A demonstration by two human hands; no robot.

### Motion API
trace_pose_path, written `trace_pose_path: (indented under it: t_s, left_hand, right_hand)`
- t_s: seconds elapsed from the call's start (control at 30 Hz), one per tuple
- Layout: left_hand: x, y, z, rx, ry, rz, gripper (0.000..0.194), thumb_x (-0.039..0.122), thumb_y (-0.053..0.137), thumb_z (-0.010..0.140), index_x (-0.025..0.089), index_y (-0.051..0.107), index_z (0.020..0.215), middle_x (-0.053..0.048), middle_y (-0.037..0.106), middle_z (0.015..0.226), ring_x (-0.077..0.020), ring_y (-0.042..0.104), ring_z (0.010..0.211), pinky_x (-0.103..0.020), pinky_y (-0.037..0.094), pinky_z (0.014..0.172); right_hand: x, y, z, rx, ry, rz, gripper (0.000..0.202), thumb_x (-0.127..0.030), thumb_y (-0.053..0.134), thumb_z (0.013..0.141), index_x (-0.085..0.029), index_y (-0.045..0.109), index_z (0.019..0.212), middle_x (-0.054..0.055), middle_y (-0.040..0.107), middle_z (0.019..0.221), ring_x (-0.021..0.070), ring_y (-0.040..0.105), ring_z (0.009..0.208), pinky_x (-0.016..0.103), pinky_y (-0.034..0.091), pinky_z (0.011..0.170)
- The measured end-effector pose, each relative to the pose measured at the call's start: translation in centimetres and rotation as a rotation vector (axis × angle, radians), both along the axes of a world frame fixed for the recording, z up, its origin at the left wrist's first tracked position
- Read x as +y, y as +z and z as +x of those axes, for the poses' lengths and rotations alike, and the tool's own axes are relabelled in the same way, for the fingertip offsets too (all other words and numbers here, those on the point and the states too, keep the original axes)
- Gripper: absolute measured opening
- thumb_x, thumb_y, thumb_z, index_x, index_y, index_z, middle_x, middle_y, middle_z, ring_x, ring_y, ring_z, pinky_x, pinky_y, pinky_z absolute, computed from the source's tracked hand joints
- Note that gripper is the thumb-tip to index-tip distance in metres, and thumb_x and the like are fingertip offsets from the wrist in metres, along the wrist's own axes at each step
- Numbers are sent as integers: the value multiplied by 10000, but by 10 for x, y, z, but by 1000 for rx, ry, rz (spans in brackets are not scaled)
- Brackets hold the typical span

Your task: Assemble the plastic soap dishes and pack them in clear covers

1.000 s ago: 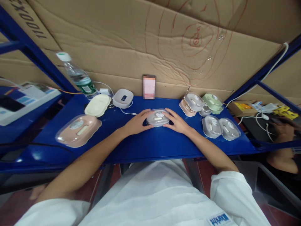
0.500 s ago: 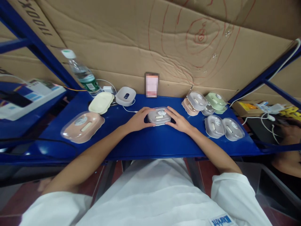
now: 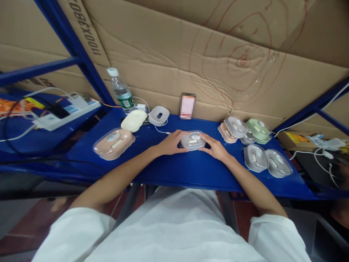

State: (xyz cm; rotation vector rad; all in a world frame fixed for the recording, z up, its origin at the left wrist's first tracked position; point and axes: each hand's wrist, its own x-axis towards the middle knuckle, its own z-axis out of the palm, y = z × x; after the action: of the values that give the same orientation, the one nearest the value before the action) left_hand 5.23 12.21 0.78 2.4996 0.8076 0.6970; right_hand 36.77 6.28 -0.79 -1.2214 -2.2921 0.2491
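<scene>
A small grey box with a clear domed lid [image 3: 193, 141] sits on the blue table, with a round sticker and a pale oblong piece on its top. My left hand [image 3: 175, 142] grips its left side, thumb low near the front edge and fingers at the back. From the right, my right hand [image 3: 214, 146] clasps it the same way, fingertips on the lid. A white cable ends close to my left fingers. To the left lies a pink box with a clear lid [image 3: 113, 143].
A cream lid-like piece [image 3: 134, 120], a grey open-slotted piece [image 3: 159, 115] and a water bottle [image 3: 122, 92] stand back left. A phone [image 3: 187, 106] leans on the cardboard. Several lidded boxes [image 3: 256, 158] are grouped at right. Blue frame posts [image 3: 79, 54] flank the table.
The camera view has swung slightly left and up, so everything appears shifted right and lower. Both hands stay on the grey box, with no clear movement of it on the table.
</scene>
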Motion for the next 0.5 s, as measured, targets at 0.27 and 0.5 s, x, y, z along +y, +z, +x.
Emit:
trace_pose_path:
  t_s: [0.27,0.5]
  left_hand:
    - [1,1,-4,20,-5,3,896,556,841,856,235,450,1595,-188,542,1546,-398,570,1409,-606,485,1163]
    - [3,-2,-3,-29,-41,-27,905,551,844,864,263,438,1620,-174,493,1630,-379,493,1513,-587,419,1249]
  right_hand:
    - [-2,1,-4,-22,-11,-43,836,-541,650,1045,-331,249,1747,135,292,1795,340,342,1642,602,387,1299]
    - [-2,4,-1,-63,-48,-19,788,-584,584,1061,-355,258,1741,133,365,1743,352,399,1610,600,443,1268]
